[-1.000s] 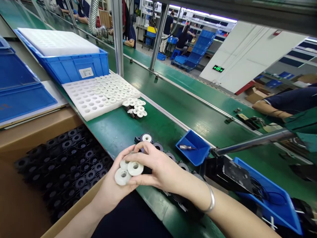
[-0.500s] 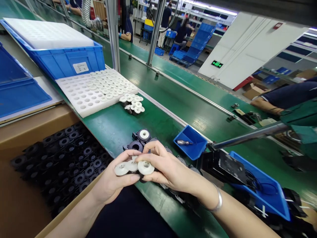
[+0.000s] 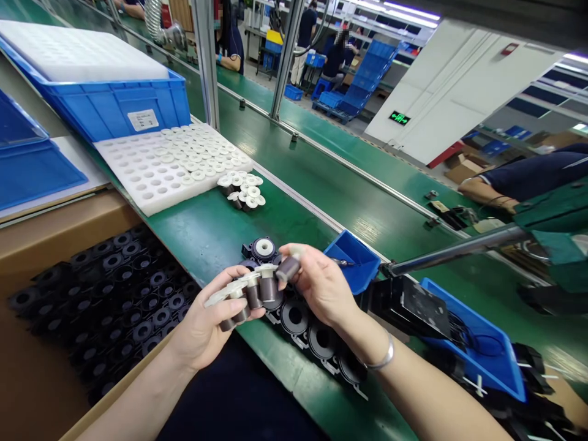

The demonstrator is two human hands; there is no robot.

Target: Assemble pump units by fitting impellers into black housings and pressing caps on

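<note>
Left hand (image 3: 206, 331) — grip closed round a row of flanged spools (image 3: 269, 288), pale discs on smooth, dark cylinders. Right hand (image 3: 324, 288) pinches a single spool (image 3: 288, 268), tilted, just beside that row. Both above the glossy green tabletop (image 3: 202, 226), near ring-shaped black housings (image 3: 312, 346). Beyond — white foam tray (image 3: 177, 199), round holes, partly filled.

A factory floor, judging by the long green desk (image 3: 197, 229), blue crate (image 3: 110, 110), exit sign (image 3: 399, 117), workers (image 3: 337, 63) and, seemingly, distant shelves (image 3: 376, 30).
</note>
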